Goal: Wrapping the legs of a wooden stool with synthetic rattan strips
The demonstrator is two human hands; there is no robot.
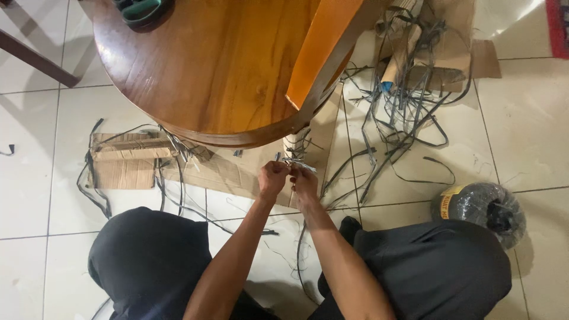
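Dark-trousered knees [148,261] are framing both forearms as the left hand [272,178] and right hand [304,181] are pinching a pale strand [294,161] just below the round wooden table [207,65]. The strand is running roughly crosswise, left to right; steady tension between both pinches probably serves best.

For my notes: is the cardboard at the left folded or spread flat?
Folded. The cardboard shows a doubled flap along its top edge, with dark strips lying around it.
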